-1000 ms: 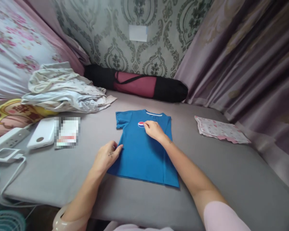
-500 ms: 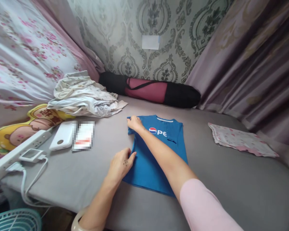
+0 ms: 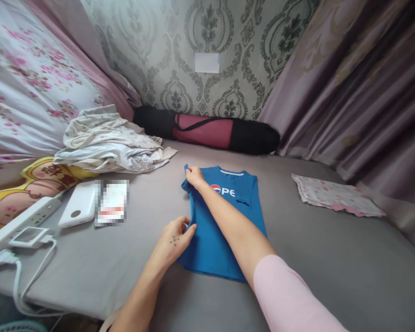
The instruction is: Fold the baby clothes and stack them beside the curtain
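Observation:
A small blue T-shirt (image 3: 224,221) with a red, white and blue round logo lies flat on the grey bed sheet (image 3: 332,258), its right side folded in. My right hand (image 3: 193,176) reaches across it and pinches the left sleeve at the shoulder, lifting that edge a little. My left hand (image 3: 174,238) grips the shirt's left side edge lower down, fingers closed on the cloth.
A heap of pale clothes (image 3: 107,145) lies at the back left. A black and maroon roll bag (image 3: 210,131) rests against the wall. A folded pink-patterned cloth (image 3: 335,195) lies at the right. A white power bank (image 3: 76,210), a power strip (image 3: 19,221) and a charger sit at the left.
My right hand moved from the shirt's logo across to the left sleeve and took hold of it. The left edge is now lifted a little. My left hand stayed on the side edge.

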Motion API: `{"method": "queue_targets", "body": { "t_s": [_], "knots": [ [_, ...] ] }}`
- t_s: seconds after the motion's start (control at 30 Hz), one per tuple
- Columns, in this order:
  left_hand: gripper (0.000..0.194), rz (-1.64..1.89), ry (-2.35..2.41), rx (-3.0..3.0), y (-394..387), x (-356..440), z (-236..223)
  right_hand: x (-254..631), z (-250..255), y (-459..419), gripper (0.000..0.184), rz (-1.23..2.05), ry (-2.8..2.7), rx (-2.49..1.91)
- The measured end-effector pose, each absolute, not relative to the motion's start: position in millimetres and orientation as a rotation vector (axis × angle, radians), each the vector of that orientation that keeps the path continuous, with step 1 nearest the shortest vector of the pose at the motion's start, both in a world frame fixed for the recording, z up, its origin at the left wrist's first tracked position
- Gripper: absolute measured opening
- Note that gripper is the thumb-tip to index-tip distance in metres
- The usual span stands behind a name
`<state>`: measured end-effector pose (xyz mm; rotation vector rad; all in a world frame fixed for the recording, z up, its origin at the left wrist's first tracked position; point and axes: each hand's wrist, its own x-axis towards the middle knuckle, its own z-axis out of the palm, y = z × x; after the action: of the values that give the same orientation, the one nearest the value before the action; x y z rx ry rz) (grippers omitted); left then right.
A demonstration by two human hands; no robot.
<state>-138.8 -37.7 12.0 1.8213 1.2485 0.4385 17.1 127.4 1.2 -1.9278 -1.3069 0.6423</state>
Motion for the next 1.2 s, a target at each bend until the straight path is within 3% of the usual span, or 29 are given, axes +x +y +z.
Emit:
{"method": "queue_targets", "body": {
  "t_s": [0.4, 0.7, 0.87, 1.0, 1.2],
  "knots": [
    [0.031, 0.359, 0.865, 1.800, -54.4, -128.2, 25.5, 124.4, 10.3, 66.5, 0.034, 0.789, -0.741, -1.434],
    [0.031, 0.208, 0.787, 1.889, -62.9, -126.7, 27.9, 154.1, -6.2, 4.6, 0.018, 0.840, -0.636, -1.613],
    [0.034, 0.214, 0.753, 1.883, -64.7, -126.3, 30.2, 158.5, -2.3, -0.2, 0.028, 0.814, -0.730, -1.717],
    [0.040, 0.227, 0.752, 1.870, -64.4, -123.7, 30.8, 166.1, 2.4, -4.0, 0.038, 0.710, -0.838, -1.835],
    [0.036, 0.508, 0.952, 2.057, -56.7, -122.8, 23.4, 165.7, 13.8, 13.7, 0.034, 0.011, -1.407, -2.206]
  ]
}}
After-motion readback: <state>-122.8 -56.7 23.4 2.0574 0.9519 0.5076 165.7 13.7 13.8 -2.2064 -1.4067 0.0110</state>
